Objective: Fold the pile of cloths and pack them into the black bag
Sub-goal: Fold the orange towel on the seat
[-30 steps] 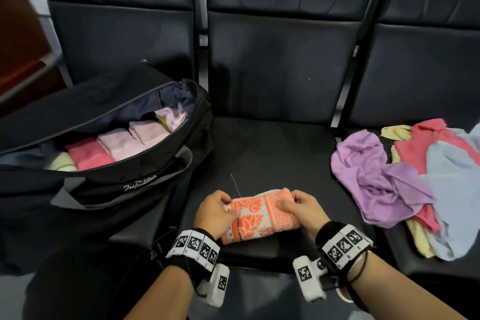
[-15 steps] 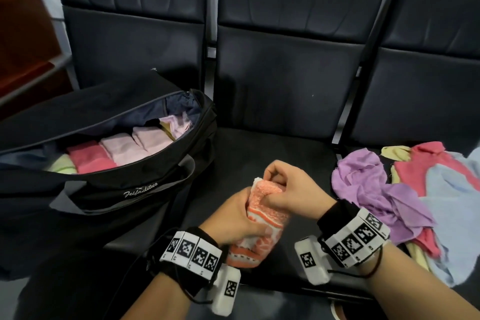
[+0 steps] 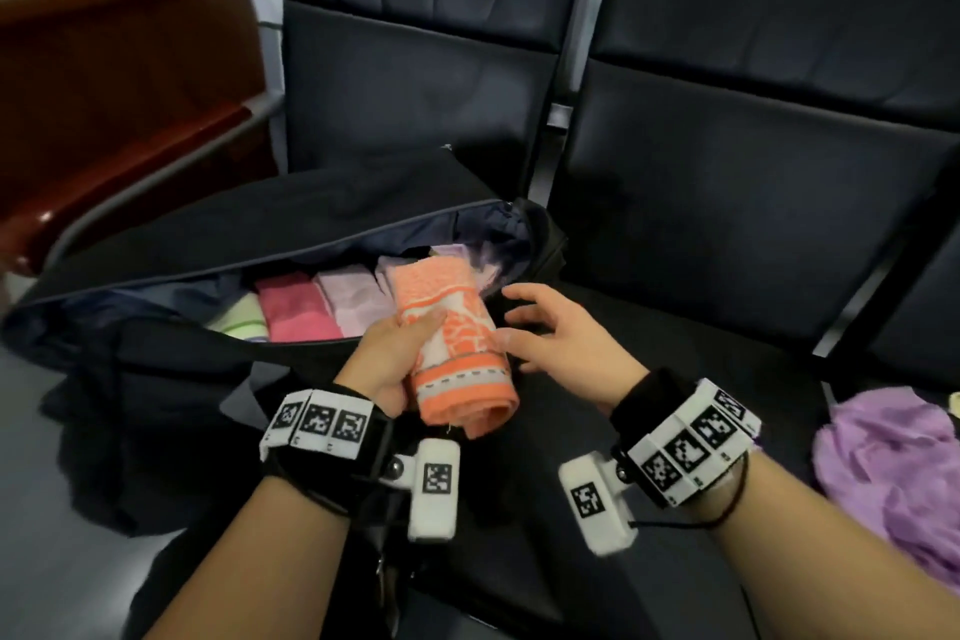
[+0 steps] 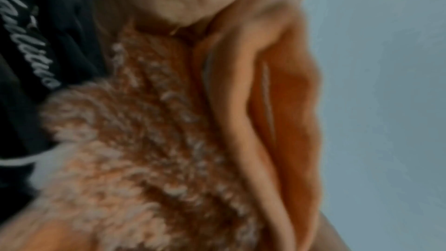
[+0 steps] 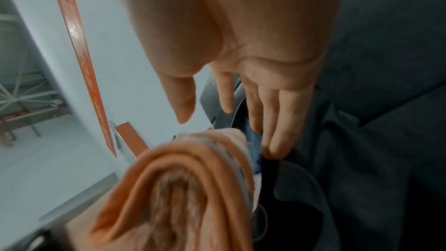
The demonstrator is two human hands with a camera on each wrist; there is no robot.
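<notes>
My left hand (image 3: 387,353) grips a folded orange and white patterned cloth (image 3: 452,343) and holds it over the near rim of the open black bag (image 3: 156,353). The same cloth fills the left wrist view (image 4: 149,150) and shows its folded end in the right wrist view (image 5: 183,188). Inside the bag lie folded cloths: a red-pink one (image 3: 293,309), a pale pink one (image 3: 353,296) and a light green one (image 3: 239,320). My right hand (image 3: 540,327) hovers just right of the orange cloth with straight spread fingers (image 5: 277,121), holding nothing.
The bag sits on the left seat of a row of black chairs (image 3: 727,198). A crumpled purple cloth (image 3: 893,473) lies on the seat at the right edge. A reddish wooden cabinet (image 3: 114,68) stands at the left behind a metal armrest.
My left hand carried the folded orange cloth from the middle seat leftward to the bag's opening. My right hand let go of the cloth and opened. The view swung left.
</notes>
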